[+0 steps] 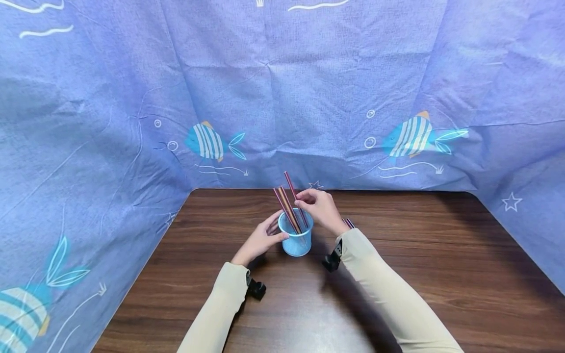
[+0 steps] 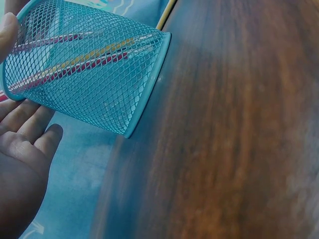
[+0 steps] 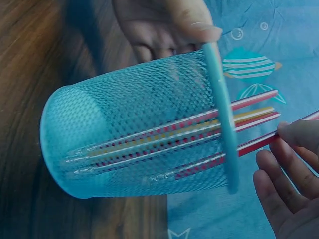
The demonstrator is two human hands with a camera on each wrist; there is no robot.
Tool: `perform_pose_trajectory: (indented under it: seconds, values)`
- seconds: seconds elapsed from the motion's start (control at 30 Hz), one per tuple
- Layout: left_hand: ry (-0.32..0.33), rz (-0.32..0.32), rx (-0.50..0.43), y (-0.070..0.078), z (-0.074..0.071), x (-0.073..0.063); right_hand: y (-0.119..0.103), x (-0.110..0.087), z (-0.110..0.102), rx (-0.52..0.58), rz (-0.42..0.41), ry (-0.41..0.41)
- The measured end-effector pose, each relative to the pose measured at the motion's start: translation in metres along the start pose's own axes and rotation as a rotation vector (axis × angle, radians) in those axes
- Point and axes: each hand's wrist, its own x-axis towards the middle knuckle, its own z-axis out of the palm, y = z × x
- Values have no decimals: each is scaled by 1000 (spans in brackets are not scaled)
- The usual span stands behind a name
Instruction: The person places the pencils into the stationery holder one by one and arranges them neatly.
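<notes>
A light-blue mesh pen cup [image 1: 296,247] stands on the table between both hands. My left hand [image 1: 261,239] grips it at the rim from the left, thumb at the near side and fingers round the far side. My right hand [image 1: 321,208] pinches a slim red stick [image 1: 289,183] between thumb and forefinger; its clear tip shows through the mesh inside the cup in the right wrist view. Several similar sticks, red ones and a yellow stick [image 3: 254,114], lean together in the cup with their clear tips down and their upper ends above the rim.
More slim sticks [image 1: 348,223] lie on the brown wooden table [image 1: 441,255], partly hidden behind the right wrist. Blue cloth [image 1: 309,98] printed with fish hangs at the back and sides. Each wrist carries a small black camera [image 1: 256,289].
</notes>
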Motion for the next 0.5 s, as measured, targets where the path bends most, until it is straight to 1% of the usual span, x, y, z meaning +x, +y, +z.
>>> perform_pose_trajectory:
  seconds: [0.27,0.5]
  values:
    - [2,-17,11,1,0,-1,10,-3,6,-23,29,-36]
    - [-1,-9,10,1,0,-1,14,-6,8,-9,35,-57]
